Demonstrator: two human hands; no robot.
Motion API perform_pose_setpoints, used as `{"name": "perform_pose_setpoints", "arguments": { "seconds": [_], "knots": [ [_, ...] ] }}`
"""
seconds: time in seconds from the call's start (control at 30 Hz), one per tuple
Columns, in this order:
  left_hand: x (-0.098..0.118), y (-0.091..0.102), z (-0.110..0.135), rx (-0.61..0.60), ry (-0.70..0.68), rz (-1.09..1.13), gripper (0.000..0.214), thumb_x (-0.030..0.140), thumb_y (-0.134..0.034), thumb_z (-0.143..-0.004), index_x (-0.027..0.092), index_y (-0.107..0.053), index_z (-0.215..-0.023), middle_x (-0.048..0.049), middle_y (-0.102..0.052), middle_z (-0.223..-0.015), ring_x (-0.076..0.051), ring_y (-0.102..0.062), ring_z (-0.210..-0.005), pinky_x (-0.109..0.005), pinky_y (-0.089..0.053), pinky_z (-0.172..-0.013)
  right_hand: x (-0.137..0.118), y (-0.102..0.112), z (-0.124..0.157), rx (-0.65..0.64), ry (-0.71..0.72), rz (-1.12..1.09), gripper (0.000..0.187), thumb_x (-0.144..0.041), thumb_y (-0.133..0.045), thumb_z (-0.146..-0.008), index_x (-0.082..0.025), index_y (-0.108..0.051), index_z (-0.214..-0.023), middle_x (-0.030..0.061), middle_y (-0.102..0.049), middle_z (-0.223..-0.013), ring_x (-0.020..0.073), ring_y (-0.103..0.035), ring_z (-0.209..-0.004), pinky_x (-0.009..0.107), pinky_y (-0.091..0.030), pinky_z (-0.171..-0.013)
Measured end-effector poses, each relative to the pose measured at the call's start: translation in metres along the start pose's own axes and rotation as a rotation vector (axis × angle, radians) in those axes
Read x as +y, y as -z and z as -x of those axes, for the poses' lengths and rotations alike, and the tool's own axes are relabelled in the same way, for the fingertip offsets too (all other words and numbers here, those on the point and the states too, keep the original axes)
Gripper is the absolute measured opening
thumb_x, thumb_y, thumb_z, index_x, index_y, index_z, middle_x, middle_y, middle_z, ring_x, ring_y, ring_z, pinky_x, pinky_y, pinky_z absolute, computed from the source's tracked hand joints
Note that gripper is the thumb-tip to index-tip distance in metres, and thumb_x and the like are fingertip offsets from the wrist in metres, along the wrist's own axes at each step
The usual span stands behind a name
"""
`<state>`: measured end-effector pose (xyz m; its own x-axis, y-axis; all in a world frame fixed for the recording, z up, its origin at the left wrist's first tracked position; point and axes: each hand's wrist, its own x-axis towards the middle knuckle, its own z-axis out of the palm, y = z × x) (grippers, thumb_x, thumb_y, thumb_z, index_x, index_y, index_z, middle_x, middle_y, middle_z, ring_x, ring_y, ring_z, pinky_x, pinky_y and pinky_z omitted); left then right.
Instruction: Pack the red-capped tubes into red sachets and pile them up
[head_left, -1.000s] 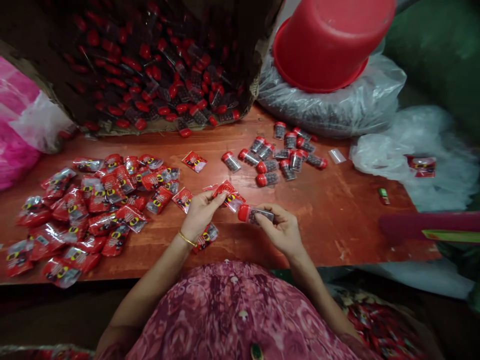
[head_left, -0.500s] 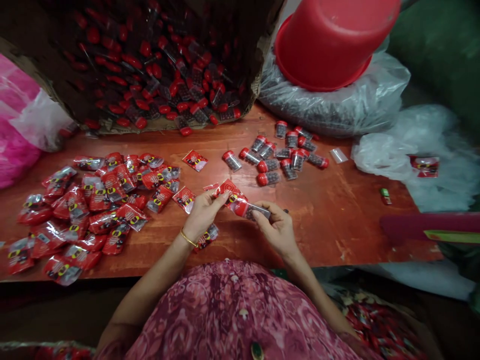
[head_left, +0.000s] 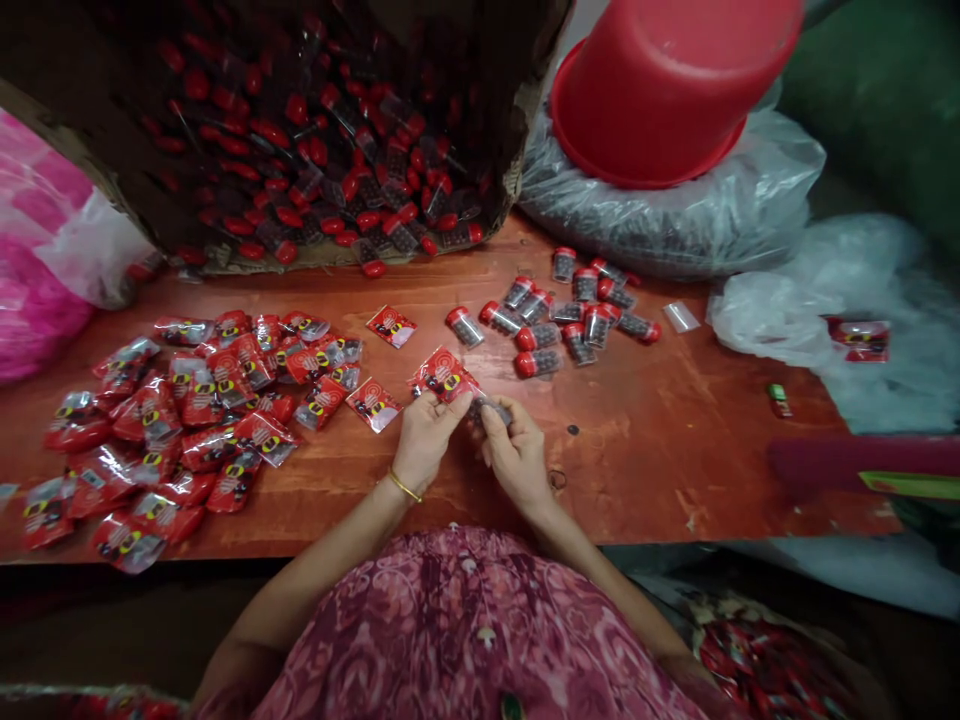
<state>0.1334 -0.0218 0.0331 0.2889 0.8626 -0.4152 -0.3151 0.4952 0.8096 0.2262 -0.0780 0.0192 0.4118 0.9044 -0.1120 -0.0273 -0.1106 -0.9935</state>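
Observation:
My left hand (head_left: 429, 440), a gold bangle at its wrist, pinches a red printed plastic packet (head_left: 442, 373). My right hand (head_left: 516, 455) is closed around a small clear bottle (head_left: 480, 412) of dark pellets, its red-capped end pushed into the packet's mouth. Both hands meet over the table's front half, and fingers hide most of the bottle. Just left of them lie two flat packets, one near (head_left: 374, 404) and one farther back (head_left: 391, 326). Beyond my right hand, several loose red-capped bottles (head_left: 538, 336) lie in a cluster.
Filled red packets (head_left: 199, 390) are heaped on the left of the wooden table (head_left: 637, 430). At the back, a cardboard box (head_left: 517, 165) holds many bottles. A red bucket (head_left: 667, 90) sits upside down on a clear bag (head_left: 645, 230). A small green-topped item (head_left: 778, 400) lies at right.
My right hand has moved left, bringing the bottle deeper into the packet and close to my left hand. A packet that lay under my left wrist no longer shows.

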Motion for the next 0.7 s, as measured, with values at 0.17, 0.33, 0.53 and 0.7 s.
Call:
{"name": "perform_pose_setpoints", "arguments": {
  "seconds": [0.17,0.33,0.53,0.7],
  "knots": [
    [0.010,0.006,-0.003,0.016,0.040,0.014,0.033,0.038,-0.080,-0.050,0.013,-0.059,-0.052,0.0031,-0.056,-0.050,-0.007,-0.049,-0.050,-0.021,-0.041,-0.054,-0.001,0.000,-0.012,-0.201,-0.046,-0.081,0.030,-0.049,-0.051,-0.081,-0.020,-0.049,-0.090,-0.0081,-0.047,-0.056,0.0049,-0.037,-0.036,0.019,-0.037,-0.037],
    [0.006,0.005,-0.004,-0.003,0.012,0.022,0.030,0.036,-0.081,-0.050,0.012,-0.064,-0.058,0.0023,-0.059,-0.053,-0.007,-0.051,-0.051,-0.020,-0.041,-0.053,0.007,-0.009,-0.009,-0.058,0.050,0.020,0.025,-0.045,-0.049,-0.084,-0.021,-0.047,-0.089,-0.0058,-0.047,-0.061,0.0067,-0.042,-0.045,0.020,-0.039,-0.042],
    [0.010,0.007,-0.003,-0.080,0.057,0.042,0.032,0.041,-0.078,-0.053,0.014,-0.061,-0.056,0.0018,-0.057,-0.049,-0.008,-0.049,-0.045,-0.022,-0.039,-0.045,-0.003,-0.006,-0.010,-0.268,-0.042,-0.135,0.029,-0.051,-0.047,-0.083,-0.023,-0.043,-0.088,-0.0065,-0.051,-0.064,0.0056,-0.046,-0.040,0.020,-0.040,-0.041],
    [0.009,0.015,-0.001,-0.072,0.057,0.048,0.033,0.041,-0.079,-0.052,0.013,-0.063,-0.058,0.0002,-0.060,-0.055,-0.008,-0.050,-0.049,-0.023,-0.040,-0.048,-0.004,0.000,-0.016,-0.289,-0.026,-0.090,0.032,-0.049,-0.058,-0.076,-0.022,-0.045,-0.087,-0.0082,-0.053,-0.055,0.0066,-0.048,-0.038,0.019,-0.040,-0.040]
  ]
}}
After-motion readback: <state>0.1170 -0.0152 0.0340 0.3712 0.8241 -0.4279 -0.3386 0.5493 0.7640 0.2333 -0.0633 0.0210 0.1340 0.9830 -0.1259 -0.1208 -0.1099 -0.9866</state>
